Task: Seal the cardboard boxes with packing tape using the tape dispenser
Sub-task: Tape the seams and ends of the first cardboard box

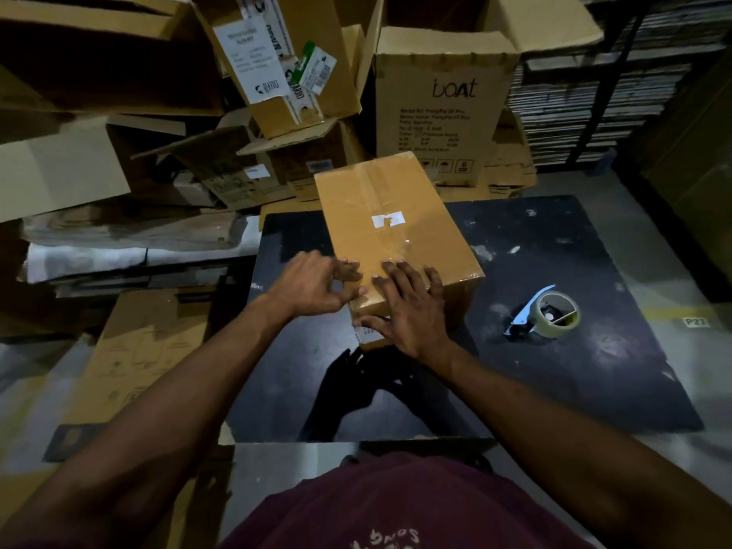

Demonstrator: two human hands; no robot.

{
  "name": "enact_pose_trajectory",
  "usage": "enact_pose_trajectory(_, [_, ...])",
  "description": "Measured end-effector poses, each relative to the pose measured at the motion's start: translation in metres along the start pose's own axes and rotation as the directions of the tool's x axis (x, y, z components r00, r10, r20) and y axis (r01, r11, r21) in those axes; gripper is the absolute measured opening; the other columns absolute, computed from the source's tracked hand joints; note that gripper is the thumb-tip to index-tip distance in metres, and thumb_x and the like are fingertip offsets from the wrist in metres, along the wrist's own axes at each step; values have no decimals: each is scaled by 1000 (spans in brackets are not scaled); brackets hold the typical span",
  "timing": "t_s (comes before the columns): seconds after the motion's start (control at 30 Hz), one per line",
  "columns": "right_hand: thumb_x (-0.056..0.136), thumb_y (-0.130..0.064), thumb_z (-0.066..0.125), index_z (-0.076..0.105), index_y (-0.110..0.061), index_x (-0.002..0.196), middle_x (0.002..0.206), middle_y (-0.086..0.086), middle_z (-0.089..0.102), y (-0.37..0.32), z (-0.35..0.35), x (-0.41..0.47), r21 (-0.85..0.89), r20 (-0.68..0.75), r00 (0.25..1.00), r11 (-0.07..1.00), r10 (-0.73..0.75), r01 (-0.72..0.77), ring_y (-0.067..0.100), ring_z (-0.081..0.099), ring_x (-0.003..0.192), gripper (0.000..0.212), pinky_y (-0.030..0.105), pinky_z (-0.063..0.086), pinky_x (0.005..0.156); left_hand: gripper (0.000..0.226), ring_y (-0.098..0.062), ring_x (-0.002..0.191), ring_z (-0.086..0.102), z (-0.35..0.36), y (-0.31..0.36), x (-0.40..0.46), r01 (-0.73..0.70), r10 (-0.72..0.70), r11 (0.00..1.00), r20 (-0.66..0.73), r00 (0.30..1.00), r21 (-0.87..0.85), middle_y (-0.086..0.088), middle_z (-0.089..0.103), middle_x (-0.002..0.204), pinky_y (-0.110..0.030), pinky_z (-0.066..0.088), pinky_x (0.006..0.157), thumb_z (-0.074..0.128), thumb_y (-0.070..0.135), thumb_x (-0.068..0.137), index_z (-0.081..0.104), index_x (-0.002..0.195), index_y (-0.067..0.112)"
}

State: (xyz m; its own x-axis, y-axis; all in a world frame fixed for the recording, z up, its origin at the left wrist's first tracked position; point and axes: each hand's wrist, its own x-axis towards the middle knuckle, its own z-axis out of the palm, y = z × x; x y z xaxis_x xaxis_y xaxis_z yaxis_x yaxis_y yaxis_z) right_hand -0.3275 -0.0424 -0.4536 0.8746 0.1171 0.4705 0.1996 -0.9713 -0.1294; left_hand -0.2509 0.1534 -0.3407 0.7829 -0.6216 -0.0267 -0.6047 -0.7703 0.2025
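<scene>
Head camera: a closed, oblong brown cardboard box (396, 239) lies on a dark, scuffed, paint-flecked worktop (574, 374), its smooth top crossed by glossy clear tape along the centre seam and bearing a small torn white label. The left hand (313, 285) rests at the box's near left corner, fingers (348, 269) loosely curled with the tips touching the top edge. The right hand (408, 307) lies flat across the near end, fingers spread and pressing on the taped seam, thumb down over the front face. A printed sticker on that front face is mostly hidden behind the right hand. Well apart, to the right on the worktop, lies a tape dispenser (544, 315) with a curved metal blade guard and a roll of pale translucent tape; its handle is hard to make out in the dim light. Behind, stacked corrugated cartons, some open-flapped, include one printed "boat" (443, 112); its smaller print is blurred. A maroon shirt (396, 509), cut off by the lower edge, fills the foreground.
</scene>
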Motion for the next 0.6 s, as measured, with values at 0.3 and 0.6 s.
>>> enact_pose_trajectory(0.3, [73,-90,59,53,-20,142,158,7,44,10,2,-3,-40,6,997,996,-73,74,29,39,147,98,62,23,117,97,-5,148,34,33,-29,-16,-139,139,990,-1,990,2,16,33,160,-34,48,102,90,58,68,50,153,32])
enact_pose_trajectory(0.6, [74,-60,81,48,-24,145,160,10,41,7,-4,-2,-38,56,996,996,-74,76,30,38,147,86,60,22,118,46,-21,97,73,1,-32,11,-236,240,963,-14,971,130,3,77,119,-24,45,71,71,18,94,69,134,39])
